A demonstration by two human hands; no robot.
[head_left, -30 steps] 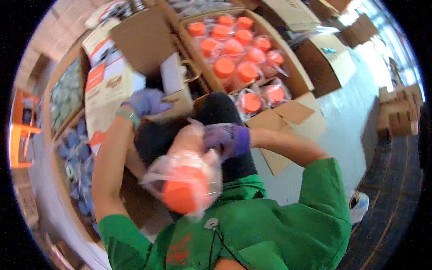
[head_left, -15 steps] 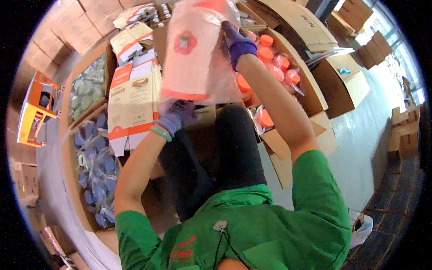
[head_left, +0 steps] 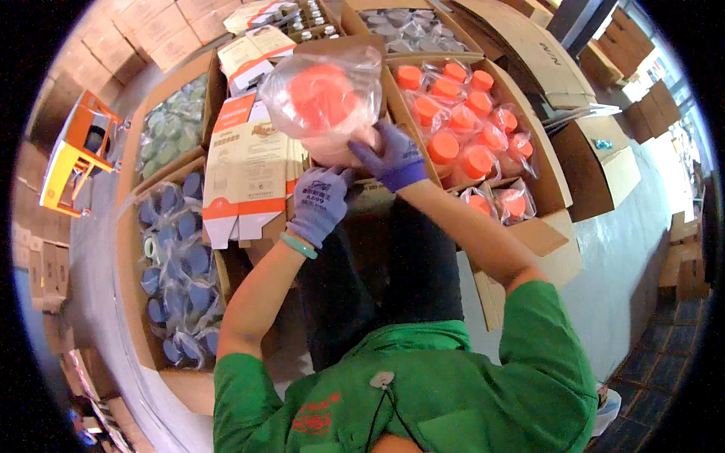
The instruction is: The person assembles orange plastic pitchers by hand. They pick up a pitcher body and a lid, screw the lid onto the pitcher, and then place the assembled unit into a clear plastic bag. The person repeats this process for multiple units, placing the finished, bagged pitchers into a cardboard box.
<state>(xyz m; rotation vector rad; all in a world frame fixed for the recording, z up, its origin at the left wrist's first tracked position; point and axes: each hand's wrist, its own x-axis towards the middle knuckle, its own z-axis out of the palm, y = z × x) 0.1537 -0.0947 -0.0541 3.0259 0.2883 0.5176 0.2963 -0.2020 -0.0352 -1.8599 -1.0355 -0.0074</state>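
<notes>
A wide plastic bottle with an orange lid (head_left: 321, 94), wrapped in a clear bag, stands between my hands with its lid tipped up at me. My right hand (head_left: 393, 157), in a purple-grey work glove, grips its right side, thumb across the front. Against its lower front are the bent fingers of my gloved left hand (head_left: 321, 200), partly hidden by the bottle. On the right, an open carton (head_left: 563, 200) holds several similar bagged bottles with orange lids (head_left: 477, 162). Folded printed boxes (head_left: 245, 177) in white, cream and orange lie beside my left hand.
Left of me, one carton (head_left: 130, 317) holds bagged items with blue lids (head_left: 198, 257); another behind it holds green-lidded ones (head_left: 162, 136). A carton of grey-lidded items (head_left: 414, 30) is at the back. An orange cart (head_left: 75, 155) stands far left, and an opened carton (head_left: 585, 162) right.
The bottle has come down from upright and raised to tilted, its lid now facing me. Both hands moved with it, the right one lower along its side. My view has shifted a little.
</notes>
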